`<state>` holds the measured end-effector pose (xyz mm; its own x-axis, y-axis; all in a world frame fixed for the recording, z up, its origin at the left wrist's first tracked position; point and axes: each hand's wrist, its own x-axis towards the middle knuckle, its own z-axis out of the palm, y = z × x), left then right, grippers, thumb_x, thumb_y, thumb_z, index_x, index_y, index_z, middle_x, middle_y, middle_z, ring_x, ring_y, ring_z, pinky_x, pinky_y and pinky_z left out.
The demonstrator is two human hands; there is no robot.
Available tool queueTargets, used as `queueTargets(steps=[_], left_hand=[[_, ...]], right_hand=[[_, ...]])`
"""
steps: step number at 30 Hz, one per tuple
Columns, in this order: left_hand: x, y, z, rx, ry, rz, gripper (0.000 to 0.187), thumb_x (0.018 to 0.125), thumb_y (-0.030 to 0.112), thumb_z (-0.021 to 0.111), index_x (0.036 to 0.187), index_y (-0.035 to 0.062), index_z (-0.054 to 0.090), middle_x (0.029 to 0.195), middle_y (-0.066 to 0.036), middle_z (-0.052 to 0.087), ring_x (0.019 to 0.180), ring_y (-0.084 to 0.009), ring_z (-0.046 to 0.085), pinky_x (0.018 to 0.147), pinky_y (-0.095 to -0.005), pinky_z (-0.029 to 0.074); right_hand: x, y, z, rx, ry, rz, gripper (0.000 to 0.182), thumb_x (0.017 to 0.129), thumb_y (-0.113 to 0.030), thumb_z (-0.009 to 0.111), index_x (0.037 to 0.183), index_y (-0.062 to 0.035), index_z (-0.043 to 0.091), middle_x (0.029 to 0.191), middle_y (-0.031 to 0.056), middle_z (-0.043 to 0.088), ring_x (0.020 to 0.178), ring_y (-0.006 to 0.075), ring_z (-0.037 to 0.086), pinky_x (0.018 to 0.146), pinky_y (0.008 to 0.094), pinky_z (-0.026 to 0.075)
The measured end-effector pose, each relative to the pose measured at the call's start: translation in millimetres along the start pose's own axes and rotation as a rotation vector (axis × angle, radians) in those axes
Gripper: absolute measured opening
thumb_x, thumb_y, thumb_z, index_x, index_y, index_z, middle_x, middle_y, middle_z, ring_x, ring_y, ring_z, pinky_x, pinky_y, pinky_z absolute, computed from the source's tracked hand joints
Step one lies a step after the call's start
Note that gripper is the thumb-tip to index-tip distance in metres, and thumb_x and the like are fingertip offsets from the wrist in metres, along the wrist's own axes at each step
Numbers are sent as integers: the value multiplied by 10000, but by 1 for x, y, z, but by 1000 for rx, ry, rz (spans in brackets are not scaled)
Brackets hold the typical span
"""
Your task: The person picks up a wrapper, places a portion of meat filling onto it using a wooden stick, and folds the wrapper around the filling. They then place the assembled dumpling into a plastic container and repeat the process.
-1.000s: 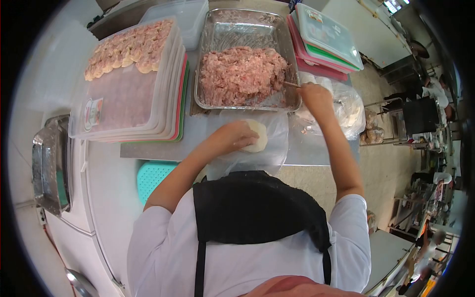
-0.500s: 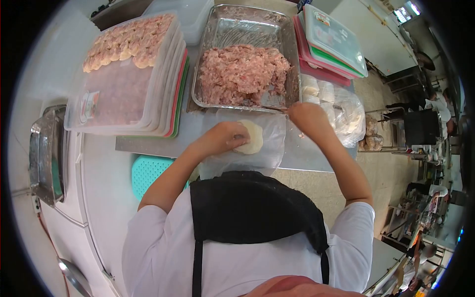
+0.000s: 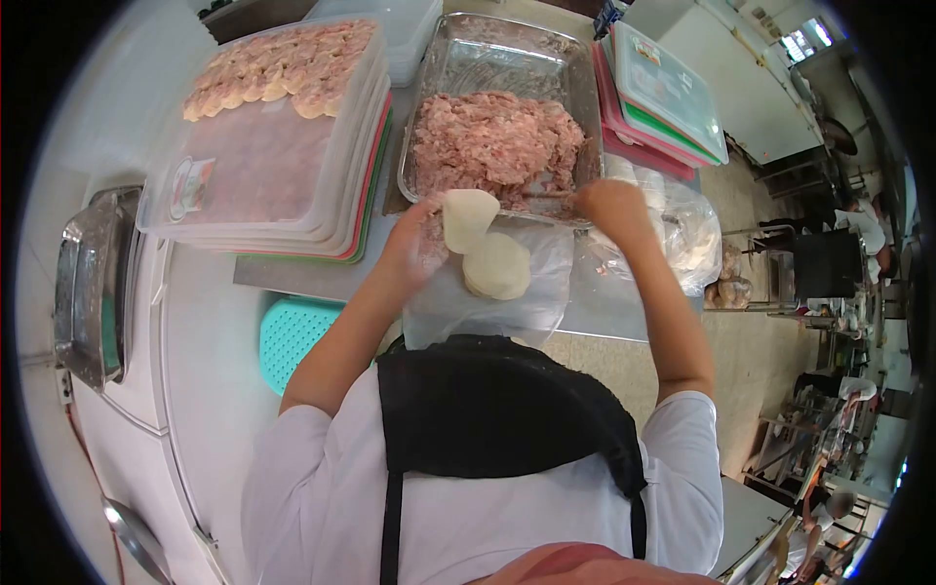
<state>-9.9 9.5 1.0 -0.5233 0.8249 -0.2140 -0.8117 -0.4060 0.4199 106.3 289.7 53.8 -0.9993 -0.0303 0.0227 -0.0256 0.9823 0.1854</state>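
Note:
My left hand (image 3: 417,242), partly smeared by motion, pinches a round, pale dumpling wrapper (image 3: 469,220) by its edge. Just below it lies a stack of wrappers (image 3: 497,268) on a clear plastic bag (image 3: 546,292). At the near right corner of a metal tray (image 3: 405,161), my right hand (image 3: 612,207) is closed on a thin, stick-like tool (image 3: 548,195) whose tip reaches toward the meat; its exact kind is not clear. Pink minced meat (image 3: 497,141) is heaped in the near part of the tray.
Stacked plastic containers (image 3: 263,166) stand at the left, the top one holding rows of filled dumplings (image 3: 283,68). To the right are stacked lidded containers (image 3: 668,83) and bagged white wrapper stacks (image 3: 682,234). A turquoise perforated stool (image 3: 297,336) sits below the table edge. People work far right.
My left hand has lifted a wrapper off the stack and moved up and left toward the tray. My right hand has shifted slightly up and right, with the tool over the tray's near edge.

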Motion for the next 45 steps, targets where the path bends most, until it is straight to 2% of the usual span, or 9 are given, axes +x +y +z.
queueTargets(steps=[3,10,20,23,30,33,36,39,45], left_hand=[[-10,15,7,-171,-31,19,364,901,144,562,1243,37,499,1176,-113,598,1147,-253,559,982,-382,448],[-25,20,-20,13,72,103,433,882,133,579,1286,46,450,1243,-115,553,1163,-266,538,1007,-413,432],[-43,22,-43,-192,259,-26,405,936,170,461,1312,23,422,1320,-156,504,1221,-313,494,1038,-479,395],[-41,14,-55,-164,232,-47,403,949,181,441,1318,21,418,1320,-164,503,1224,-317,493,1041,-491,388],[-48,21,-49,-11,201,-32,407,959,191,435,1326,17,418,1302,-165,520,1197,-305,516,1028,-479,397],[-42,22,-53,-27,128,-9,413,957,199,441,1316,-3,424,1300,-157,525,1186,-293,526,1031,-452,397],[-35,25,-37,-21,140,16,421,952,197,441,1311,-23,426,1307,-159,520,1201,-289,514,1048,-435,382],[-20,30,-7,11,57,41,423,946,189,436,1309,-29,424,1313,-166,515,1217,-295,499,1054,-446,373],[29,21,59,-81,-10,149,407,947,196,409,1289,-23,437,1296,-180,518,1227,-311,483,1061,-450,365]], right_hand=[[4,-9,4,-25,17,-33,263,811,-293,580,676,-85,668,684,121,651,659,299,658,561,429,502],[7,-4,-18,-33,-119,143,362,840,-352,583,656,-52,670,670,162,641,641,329,648,581,436,505],[23,-51,-16,260,145,124,320,897,-321,546,753,-49,631,686,155,628,666,340,633,594,438,505],[39,-77,-9,46,-29,76,311,892,-336,565,801,-50,647,695,149,623,691,336,629,615,420,509],[34,-66,-4,501,162,223,361,901,-362,562,755,-46,656,704,147,633,693,353,626,617,434,483],[42,-71,0,718,297,291,362,915,-359,573,798,-31,671,608,141,566,601,282,604,565,394,443],[44,-71,6,1027,192,385,338,922,-352,592,879,-38,711,553,34,465,525,128,470,512,299,376],[37,-77,-19,1423,176,430,360,925,-377,600,771,-56,655,593,-69,448,544,43,374,502,208,296],[23,-69,-40,1617,208,551,279,918,-352,616,1003,-101,703,677,-67,491,564,34,394,519,172,301]])
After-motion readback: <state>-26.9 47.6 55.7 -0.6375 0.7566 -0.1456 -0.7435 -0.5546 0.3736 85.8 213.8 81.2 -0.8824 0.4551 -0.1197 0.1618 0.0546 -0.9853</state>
